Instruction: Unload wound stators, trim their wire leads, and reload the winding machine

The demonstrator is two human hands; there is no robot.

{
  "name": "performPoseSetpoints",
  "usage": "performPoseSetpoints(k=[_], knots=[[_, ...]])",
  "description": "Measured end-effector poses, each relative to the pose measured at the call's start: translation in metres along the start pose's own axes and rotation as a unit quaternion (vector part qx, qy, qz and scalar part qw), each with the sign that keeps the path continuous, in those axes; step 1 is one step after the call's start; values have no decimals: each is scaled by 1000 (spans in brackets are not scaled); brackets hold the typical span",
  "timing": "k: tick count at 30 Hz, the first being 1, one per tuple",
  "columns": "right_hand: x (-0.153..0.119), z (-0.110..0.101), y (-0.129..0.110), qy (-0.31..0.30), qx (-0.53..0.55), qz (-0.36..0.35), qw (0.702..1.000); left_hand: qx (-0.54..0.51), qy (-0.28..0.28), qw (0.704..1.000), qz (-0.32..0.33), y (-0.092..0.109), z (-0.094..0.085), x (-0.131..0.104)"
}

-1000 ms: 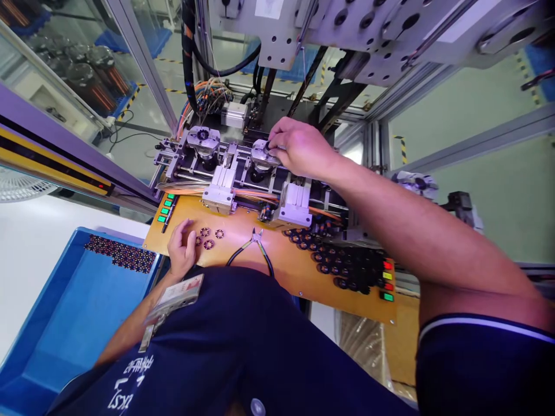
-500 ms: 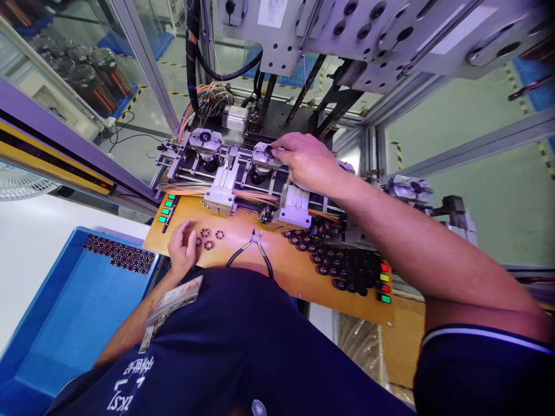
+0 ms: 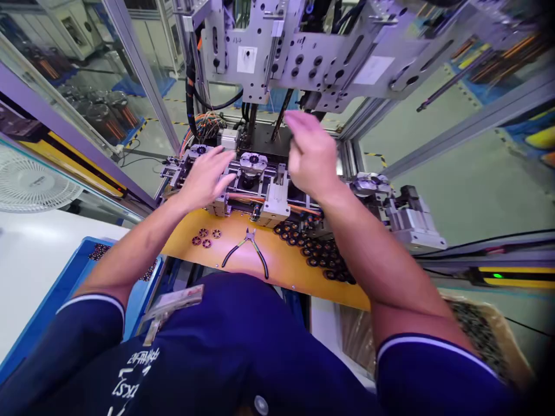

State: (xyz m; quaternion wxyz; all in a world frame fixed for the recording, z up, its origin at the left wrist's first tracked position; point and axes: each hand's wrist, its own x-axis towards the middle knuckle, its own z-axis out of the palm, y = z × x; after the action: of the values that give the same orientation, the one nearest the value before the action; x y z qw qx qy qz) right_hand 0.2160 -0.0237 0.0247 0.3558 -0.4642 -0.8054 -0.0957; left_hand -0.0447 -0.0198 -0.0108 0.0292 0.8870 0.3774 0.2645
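Note:
My left hand [image 3: 208, 176] hovers over the left side of the fixture, fingers stretched out and holding nothing. Just right of its fingertips sits the middle round metal holder [image 3: 254, 163] with a dark slotted ring at its centre. The left holder [image 3: 200, 150] shows partly behind the hand. Raised above the fixture, farther right, my right hand [image 3: 313, 155] is smeared by motion; its fingers bend away and their grip is unclear. Several small dark rings [image 3: 207, 237] lie on the orange board [image 3: 277, 263]. Beside them rest side cutters [image 3: 250, 236] with spread handles.
Many black round parts [image 3: 314, 249] cluster on the board's right side, partly under my right forearm. Overhead hangs a drilled metal plate [image 3: 277, 72]. A blue tray [image 3: 84, 254] with dark rings stands at the left, near a white fan [image 3: 37, 179]. Machine frame posts [image 3: 139, 72] flank the fixture.
My right hand has left the middle holder and risen to the right. My left hand has lifted from beside the small rings to above the fixture. The view has shifted.

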Motion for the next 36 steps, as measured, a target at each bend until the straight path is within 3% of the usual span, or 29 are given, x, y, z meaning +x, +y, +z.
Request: performPoseSetpoints(k=[3,7,12,14,17,21,23,25,28,30,33,35,36], knots=[[-32,-43,-27,92,17,25,995,39,-150,988,23,4,14,52],[-120,-74,-50,127,28,53,990,75,-229,971,5,13,31,70],[-242,-69,-58,82,-27,221,971,85,-248,965,13,12,31,64],[-275,-60,-57,63,-52,266,960,82,-257,963,12,8,32,64],[-303,-45,-51,23,-74,308,948,62,-250,966,13,5,31,65],[-307,-28,-42,-38,-63,332,941,6,-107,994,17,29,17,50],[-303,-22,-40,-58,-48,341,937,-37,-38,998,40,52,8,29],[-298,-19,-39,-66,-28,350,934,-89,-12,994,61,75,4,2],[-287,-19,-46,-48,19,354,934,-180,-24,983,30,102,9,-37],[-272,-25,-58,-21,71,342,937,-254,-74,964,-22,116,17,-55],[-235,-36,-85,12,170,306,937,-418,-188,885,-84,134,27,-65],[-209,-42,-101,32,244,276,929,-513,-210,824,-116,142,29,-64],[-198,-43,-107,45,290,263,919,-537,-200,809,-129,144,28,-64]])
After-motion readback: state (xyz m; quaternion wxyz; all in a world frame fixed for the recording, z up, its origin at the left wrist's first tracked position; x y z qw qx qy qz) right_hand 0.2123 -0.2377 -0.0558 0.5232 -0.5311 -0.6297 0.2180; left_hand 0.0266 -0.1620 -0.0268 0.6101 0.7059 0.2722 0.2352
